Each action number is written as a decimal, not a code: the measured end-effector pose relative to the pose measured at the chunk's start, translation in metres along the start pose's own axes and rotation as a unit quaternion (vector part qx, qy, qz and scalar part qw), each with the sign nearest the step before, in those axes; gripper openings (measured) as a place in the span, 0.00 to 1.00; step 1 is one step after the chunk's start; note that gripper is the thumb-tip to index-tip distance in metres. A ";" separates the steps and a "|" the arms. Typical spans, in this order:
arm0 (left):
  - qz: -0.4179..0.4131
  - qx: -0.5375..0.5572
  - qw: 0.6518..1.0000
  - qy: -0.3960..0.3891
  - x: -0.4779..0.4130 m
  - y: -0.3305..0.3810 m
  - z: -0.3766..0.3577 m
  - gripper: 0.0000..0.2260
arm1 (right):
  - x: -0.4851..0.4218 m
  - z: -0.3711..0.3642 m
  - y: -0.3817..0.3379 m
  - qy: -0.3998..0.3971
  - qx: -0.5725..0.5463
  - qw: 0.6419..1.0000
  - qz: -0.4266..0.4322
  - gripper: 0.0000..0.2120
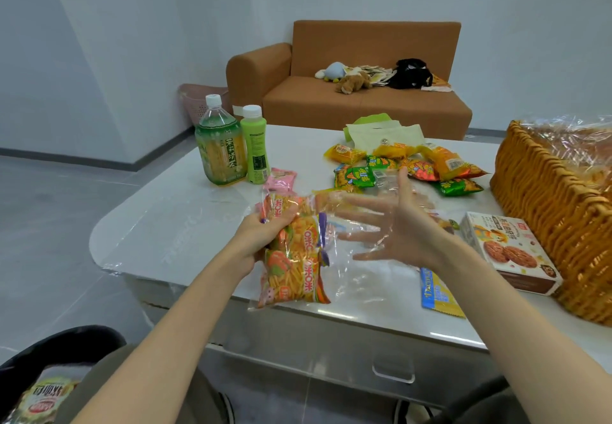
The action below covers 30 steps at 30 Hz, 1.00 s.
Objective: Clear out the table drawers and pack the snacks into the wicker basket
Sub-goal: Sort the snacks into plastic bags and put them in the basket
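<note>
Tabletop (159,225) holds bottles (220,148), cookie box (510,251) beside basket (546,198).

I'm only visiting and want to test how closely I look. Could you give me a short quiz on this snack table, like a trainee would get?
1. True or false: the cookie box lies on the table beside the wicker basket.
2. What does the left hand hold? A) the cookie box B) a clear bag of orange snack packets C) a plush toy
3. How many bottles stand on the table?
Key: 1 true; 2 B; 3 two, the tea bottle and the green bottle.
</note>
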<state>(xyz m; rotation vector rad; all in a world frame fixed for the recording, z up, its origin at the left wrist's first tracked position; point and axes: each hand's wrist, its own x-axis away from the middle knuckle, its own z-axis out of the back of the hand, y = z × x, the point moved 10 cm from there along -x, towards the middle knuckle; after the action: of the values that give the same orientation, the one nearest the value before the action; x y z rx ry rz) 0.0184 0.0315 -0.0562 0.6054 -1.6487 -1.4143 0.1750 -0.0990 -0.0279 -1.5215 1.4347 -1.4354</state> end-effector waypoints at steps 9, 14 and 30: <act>0.045 -0.017 0.998 0.031 0.007 -0.029 0.011 0.19 | -0.007 0.001 0.023 0.128 0.180 0.975 0.020 0.19; 0.049 -0.013 0.997 0.064 0.006 -0.015 0.044 0.26 | -0.005 0.007 -0.001 0.195 0.186 0.957 0.109 0.16; 0.063 -0.044 0.992 0.102 0.022 -0.007 0.158 0.34 | -0.078 -0.051 0.035 0.035 0.683 0.720 0.115 0.18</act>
<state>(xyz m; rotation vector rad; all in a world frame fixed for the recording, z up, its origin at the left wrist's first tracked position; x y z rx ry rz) -0.1269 0.0971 -0.0549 0.5658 -1.4294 -1.2824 0.1292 -0.0217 -0.0712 -0.2914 0.2185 -1.6901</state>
